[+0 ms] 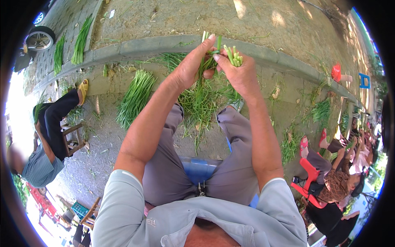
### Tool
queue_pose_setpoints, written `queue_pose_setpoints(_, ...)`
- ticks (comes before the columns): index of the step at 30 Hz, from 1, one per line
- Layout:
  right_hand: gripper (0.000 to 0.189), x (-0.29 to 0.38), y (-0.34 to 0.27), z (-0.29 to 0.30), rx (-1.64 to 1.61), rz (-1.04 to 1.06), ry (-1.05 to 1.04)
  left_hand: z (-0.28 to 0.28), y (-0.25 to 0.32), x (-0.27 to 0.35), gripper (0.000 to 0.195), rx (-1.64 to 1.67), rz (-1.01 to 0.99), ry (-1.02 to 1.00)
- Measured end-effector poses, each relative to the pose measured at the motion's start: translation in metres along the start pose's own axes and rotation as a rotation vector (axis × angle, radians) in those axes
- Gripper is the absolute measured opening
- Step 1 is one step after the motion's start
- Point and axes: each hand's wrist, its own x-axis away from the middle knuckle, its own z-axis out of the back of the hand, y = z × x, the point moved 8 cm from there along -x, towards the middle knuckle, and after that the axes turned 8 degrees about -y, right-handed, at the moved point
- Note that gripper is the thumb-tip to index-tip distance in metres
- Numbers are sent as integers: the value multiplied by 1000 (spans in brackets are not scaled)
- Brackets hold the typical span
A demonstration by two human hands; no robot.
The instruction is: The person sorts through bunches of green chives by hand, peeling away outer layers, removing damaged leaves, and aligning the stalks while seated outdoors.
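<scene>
Both of my hands are raised close together over the kerb. My left hand (189, 68) grips a few thin green stalks (200, 81), whose pale ends poke up past the thumb. In my right hand (243, 73) is a small bunch of thicker green stalks (236, 58), cut ends upward. Between the two hands, fingertips pinch a green strand (217, 52); the fingers partly hide where it runs. Below them, a loose heap of green stalks and leaves (200, 106) lies on the ground between my feet. A neat pile of long green stalks (135, 97) rests to the left.
I sit on a blue seat (199, 169). The stone kerb (148, 43) crosses ahead, with stalk bundles (82, 40) at far left. A seated person (43, 166) is on the left; people sit at right, one on a red chair (308, 176). A car wheel (40, 39) stands upper left.
</scene>
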Motion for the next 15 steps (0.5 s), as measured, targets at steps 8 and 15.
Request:
queue_pose_setpoints(8,22,-2,7,9,-126,-72,39,6,1,-1,49,26,-35,64)
queue_pose_setpoints(15,18,-2,10,11,-372,-44,90,7,6,0,32,128,-101,-50)
